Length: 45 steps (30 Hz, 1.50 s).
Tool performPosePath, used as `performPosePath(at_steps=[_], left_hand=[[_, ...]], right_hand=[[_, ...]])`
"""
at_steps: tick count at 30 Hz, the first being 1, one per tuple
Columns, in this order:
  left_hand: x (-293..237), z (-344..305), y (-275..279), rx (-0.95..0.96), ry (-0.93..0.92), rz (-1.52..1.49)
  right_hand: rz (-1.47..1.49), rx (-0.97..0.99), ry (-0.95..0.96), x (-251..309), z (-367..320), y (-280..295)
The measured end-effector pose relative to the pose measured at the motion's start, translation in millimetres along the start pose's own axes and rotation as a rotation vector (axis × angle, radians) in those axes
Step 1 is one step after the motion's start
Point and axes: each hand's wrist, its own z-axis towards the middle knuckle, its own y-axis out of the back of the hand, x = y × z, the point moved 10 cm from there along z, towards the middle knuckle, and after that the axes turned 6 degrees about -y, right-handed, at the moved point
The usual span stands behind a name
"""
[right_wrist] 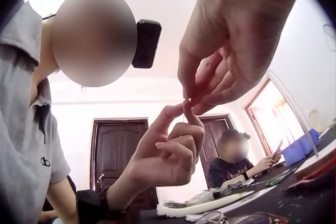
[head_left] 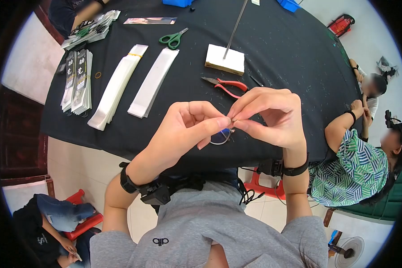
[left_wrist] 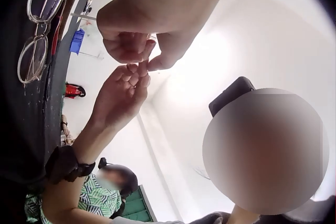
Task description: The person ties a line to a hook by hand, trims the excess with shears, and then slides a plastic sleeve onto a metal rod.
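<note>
My left hand [head_left: 178, 131] and right hand [head_left: 279, 117] meet at the fingertips over the table's near edge. Thumb and forefinger of each pinch a tiny dark piece [head_left: 232, 121], mostly covered by the fingertips; I cannot tell its kind. Under the hands in the head view lies a pair of eyeglasses [head_left: 219, 142], largely hidden. The left wrist view shows these glasses [left_wrist: 35, 40] more fully, thin-framed with clear lenses. Just beyond the right hand, pliers with red handles [head_left: 230, 85] rest on the black cloth.
A metal rod stands in a white block [head_left: 225, 57]. Green-handled scissors [head_left: 173, 40] lie behind stacks of clear sleeves [head_left: 154, 82]. Packaged strips [head_left: 78, 80] are at the left. Blue bins [head_left: 177, 2] sit at the far edge. Another person [head_left: 362, 165] sits at the right.
</note>
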Motion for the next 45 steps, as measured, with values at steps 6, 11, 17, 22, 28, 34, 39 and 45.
performPosePath(at_steps=[6, 11, 17, 22, 28, 34, 39, 45], left_hand=[[-0.5, 1.4, 2.5, 0.056, 0.004, -0.008], [-4.3, 5.8, 4.5, 0.052, -0.025, 0.048], [-7.0, 10.9, -1.0, 0.119, -0.016, 0.164], [-45.7, 24.5, -14.7, 0.187, -0.420, 0.277], [-107.2, 56.5, 8.6, 0.082, -0.525, -0.086], [-159.6, 103.9, 54.5, 0.040, -0.559, 0.357], [-182.3, 113.1, 59.8, -0.022, -0.838, 1.160], [-167.4, 126.2, 75.9, -0.031, -0.734, 1.134]], right_hand=[[-0.026, 0.056, -0.081, -4.4, 2.1, -1.0], [0.218, 0.031, -0.292, -24.0, 0.4, -0.8], [-0.072, 0.082, -0.098, -0.3, 8.7, 3.7], [-0.219, -0.108, -0.104, 17.2, 19.9, 35.5], [-0.322, -0.196, -0.061, 57.1, 65.1, 91.1], [-0.464, -0.226, -0.036, 74.5, 125.5, 137.7], [-0.588, -0.146, -0.087, 56.4, 160.6, 142.1], [-0.614, -0.039, -0.089, 43.1, 172.9, 133.1]])
